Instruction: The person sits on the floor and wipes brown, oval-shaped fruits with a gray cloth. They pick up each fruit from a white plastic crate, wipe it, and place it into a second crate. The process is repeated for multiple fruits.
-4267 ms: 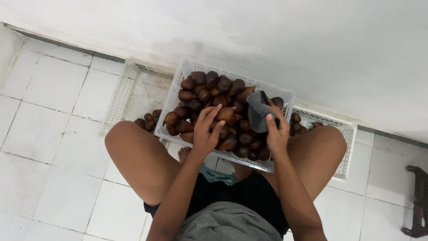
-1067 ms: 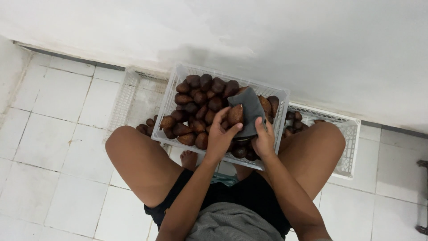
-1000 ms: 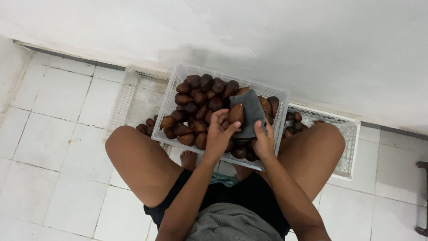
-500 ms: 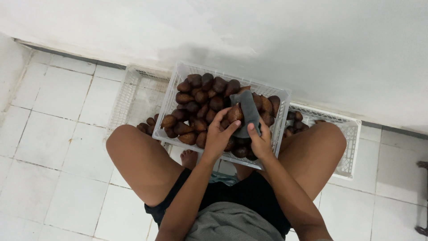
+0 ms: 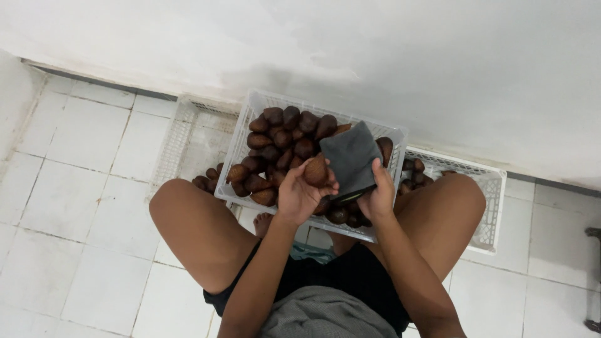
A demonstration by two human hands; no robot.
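A white plastic crate (image 5: pixel 241 147) heaped with brown scaly fruits (image 5: pixel 285 134) rests between my bare knees. My left hand (image 5: pixel 300 194) holds one brown fruit (image 5: pixel 315 170) over the heap. My right hand (image 5: pixel 377 197) grips a dark grey cloth (image 5: pixel 352 159), pressed against that fruit's right side. Both forearms reach forward from my lap.
A wider, flatter white crate (image 5: pixel 491 206) lies under the full one, with a few loose fruits (image 5: pixel 210 180) at its left and right. White floor tiles (image 5: pixel 81 206) spread to the left. A white wall (image 5: pixel 375 56) stands just behind. A dark object (image 5: pixel 593 275) shows at the right edge.
My left hand has lifted one fruit off the heap and brought it against the grey cloth, and my right hand has shifted the cloth slightly left toward it.
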